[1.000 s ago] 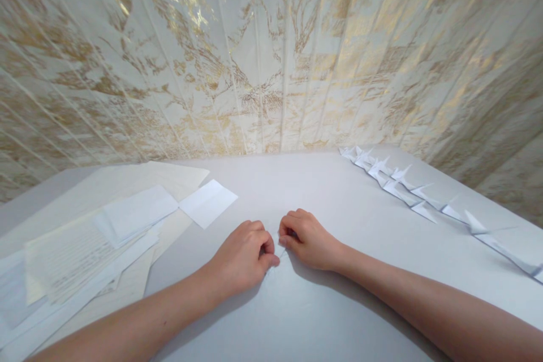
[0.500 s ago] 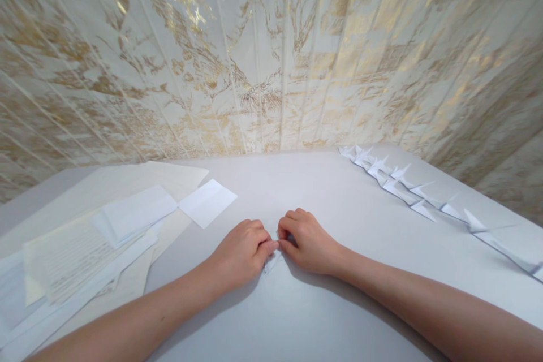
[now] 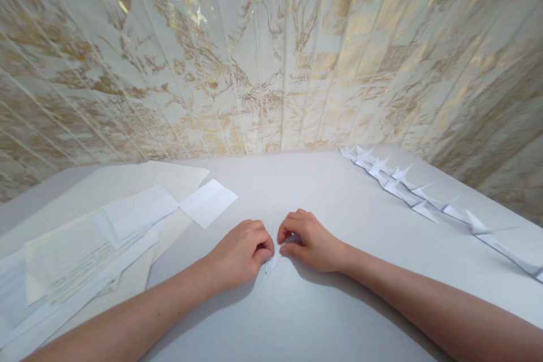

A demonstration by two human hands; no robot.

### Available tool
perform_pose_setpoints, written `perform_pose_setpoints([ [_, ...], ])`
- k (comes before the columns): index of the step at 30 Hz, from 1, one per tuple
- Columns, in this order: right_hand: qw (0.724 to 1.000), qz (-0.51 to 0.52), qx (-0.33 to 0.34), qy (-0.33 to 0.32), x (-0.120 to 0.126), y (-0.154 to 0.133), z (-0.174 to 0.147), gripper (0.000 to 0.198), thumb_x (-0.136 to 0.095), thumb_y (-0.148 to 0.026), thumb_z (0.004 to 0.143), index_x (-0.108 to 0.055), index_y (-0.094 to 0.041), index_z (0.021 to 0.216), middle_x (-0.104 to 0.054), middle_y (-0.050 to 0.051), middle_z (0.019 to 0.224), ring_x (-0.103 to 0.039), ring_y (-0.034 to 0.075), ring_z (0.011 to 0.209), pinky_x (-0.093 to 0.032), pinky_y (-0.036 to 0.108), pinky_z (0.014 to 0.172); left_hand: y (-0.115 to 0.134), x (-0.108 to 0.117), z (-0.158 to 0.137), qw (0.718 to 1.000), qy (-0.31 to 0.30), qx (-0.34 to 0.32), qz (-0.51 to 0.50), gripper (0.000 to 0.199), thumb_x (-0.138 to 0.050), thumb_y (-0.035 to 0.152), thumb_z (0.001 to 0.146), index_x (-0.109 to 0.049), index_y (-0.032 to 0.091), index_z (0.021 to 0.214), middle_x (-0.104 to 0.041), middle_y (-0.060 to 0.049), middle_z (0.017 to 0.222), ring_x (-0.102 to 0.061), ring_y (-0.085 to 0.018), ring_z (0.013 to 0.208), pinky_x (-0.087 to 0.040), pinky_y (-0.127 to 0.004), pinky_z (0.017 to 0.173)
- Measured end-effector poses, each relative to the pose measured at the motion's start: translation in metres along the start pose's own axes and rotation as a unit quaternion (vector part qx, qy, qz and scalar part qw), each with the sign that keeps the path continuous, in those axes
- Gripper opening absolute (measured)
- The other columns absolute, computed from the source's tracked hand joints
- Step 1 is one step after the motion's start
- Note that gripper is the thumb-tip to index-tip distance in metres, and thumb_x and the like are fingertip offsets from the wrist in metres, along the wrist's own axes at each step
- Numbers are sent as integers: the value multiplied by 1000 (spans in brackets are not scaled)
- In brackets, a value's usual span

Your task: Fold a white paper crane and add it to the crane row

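Observation:
Between my hands, low over the table, is a small piece of folded white paper (image 3: 271, 263), largely covered by my fingers. My left hand (image 3: 246, 251) is closed on it, thumb against the curled fingers. Just to the right, my right hand (image 3: 309, 243) has its thumb and index finger parted in a loose curve, with nothing plainly between them. Its fingertips hover close to the paper's right side; whether they touch it I cannot tell.
Folded white paper cranes (image 3: 392, 184) stand in rows along the table's right side. On the left lie overlapping papers, with a lined handwritten sheet (image 3: 76, 254), a white stack (image 3: 139, 215) and a single square sheet (image 3: 208, 203). A gold-patterned curtain (image 3: 263, 68) hangs behind the table (image 3: 263, 322).
My right thumb and index finger have parted and drawn slightly right, away from my left fingertips. My left hand has stayed in place on the folded paper.

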State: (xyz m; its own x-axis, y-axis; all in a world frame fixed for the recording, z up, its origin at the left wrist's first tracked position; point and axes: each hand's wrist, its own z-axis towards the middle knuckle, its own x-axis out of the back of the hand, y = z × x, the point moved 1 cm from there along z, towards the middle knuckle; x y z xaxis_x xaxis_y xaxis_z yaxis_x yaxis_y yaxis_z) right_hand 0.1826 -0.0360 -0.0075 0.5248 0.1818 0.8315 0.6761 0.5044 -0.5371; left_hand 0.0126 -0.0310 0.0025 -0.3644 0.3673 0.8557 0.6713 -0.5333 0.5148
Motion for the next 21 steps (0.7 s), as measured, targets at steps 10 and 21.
perform_pose_setpoints([
  [10, 999, 12, -28, -23, 3, -3, 3, 2, -66, -16, 69, -64, -17, 68, -63, 2, 76, -51, 17, 80, -35, 31, 77, 2, 3, -1, 1000, -19, 2, 14, 15, -46, 10, 73, -60, 17, 70, -57, -3, 75, -51, -16, 79, -37, -28, 75],
  [21, 999, 3, -50, -22, 2, -7, 3, 4, -63, -17, 68, -63, -17, 64, -60, 2, 73, -50, 17, 79, -34, 31, 76, 10, 0, 0, 999, 6, 46, 25, 14, -62, 31, 70, -60, 18, 67, -58, -3, 75, -52, -19, 80, -38, -29, 72],
])
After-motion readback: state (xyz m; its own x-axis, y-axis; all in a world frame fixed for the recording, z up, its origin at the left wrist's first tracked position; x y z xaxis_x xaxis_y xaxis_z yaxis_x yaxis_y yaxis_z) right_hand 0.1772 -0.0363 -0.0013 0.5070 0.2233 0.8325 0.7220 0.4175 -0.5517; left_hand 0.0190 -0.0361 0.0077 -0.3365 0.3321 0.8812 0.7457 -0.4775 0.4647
